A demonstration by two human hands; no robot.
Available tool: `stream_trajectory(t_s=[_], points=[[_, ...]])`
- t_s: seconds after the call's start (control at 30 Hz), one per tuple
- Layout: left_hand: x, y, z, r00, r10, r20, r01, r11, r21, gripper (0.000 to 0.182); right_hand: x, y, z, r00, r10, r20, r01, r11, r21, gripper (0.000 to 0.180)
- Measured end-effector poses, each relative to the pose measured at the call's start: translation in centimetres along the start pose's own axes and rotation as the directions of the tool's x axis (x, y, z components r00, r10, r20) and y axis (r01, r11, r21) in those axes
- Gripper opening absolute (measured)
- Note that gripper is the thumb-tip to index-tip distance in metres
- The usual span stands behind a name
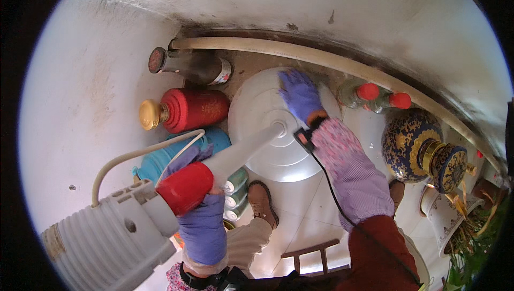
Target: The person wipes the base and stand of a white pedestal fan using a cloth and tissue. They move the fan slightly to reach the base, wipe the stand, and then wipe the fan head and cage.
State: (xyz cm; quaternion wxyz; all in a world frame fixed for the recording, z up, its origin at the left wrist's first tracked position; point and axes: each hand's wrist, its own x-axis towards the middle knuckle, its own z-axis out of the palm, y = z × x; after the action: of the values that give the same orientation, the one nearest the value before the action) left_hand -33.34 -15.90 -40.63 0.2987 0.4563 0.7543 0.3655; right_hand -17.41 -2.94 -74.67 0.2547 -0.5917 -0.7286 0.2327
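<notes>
A floor fan's round white base (pixel 261 102) stands on the floor in front of me, its white pole (pixel 249 148) rising towards the camera. My left hand (pixel 204 218), in a purple glove, is around the pole at the red collar (pixel 186 188); the collar hides part of the fingers. Above the collar is a ribbed white housing (pixel 104 235) with a pale cable. My right hand (pixel 299 94), gloved in purple and slightly blurred, lies on the far right part of the base with its fingers extended; whether it holds a cloth cannot be told.
Left of the base are a dark bottle (pixel 196 66), a red bottle with gold cap (pixel 196 108), a turquoise container (pixel 217 140) and several cans (pixel 237 194). Right are red-capped bottles (pixel 351 92), a blue-and-gold vase (pixel 413 146) and a potted plant (pixel 449 218). A pipe (pixel 281 48) runs along the wall.
</notes>
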Motion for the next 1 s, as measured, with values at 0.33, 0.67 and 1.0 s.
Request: stream_trajectory(t_s=[0.33,0.67,1.0], points=[[2.2,-1.5,-0.3,0.917,0.328,0.226,-0.356,0.93,0.094,0.05,-1.1,0.8,0.4,0.993,0.065,-0.094,-0.077,0.988,-0.13,0.052],[1.4,-0.6,-0.2,0.992,0.057,0.111,-0.068,0.992,0.103,0.057,1.7,0.4,1.2,0.998,0.053,-0.032,-0.056,0.992,-0.111,0.05],[0.8,-0.7,-0.8,0.996,0.016,0.093,-0.029,0.99,0.139,0.045,-17.9,-2.5,-2.3,0.841,0.521,-0.144,-0.521,0.852,0.042,0.062]])
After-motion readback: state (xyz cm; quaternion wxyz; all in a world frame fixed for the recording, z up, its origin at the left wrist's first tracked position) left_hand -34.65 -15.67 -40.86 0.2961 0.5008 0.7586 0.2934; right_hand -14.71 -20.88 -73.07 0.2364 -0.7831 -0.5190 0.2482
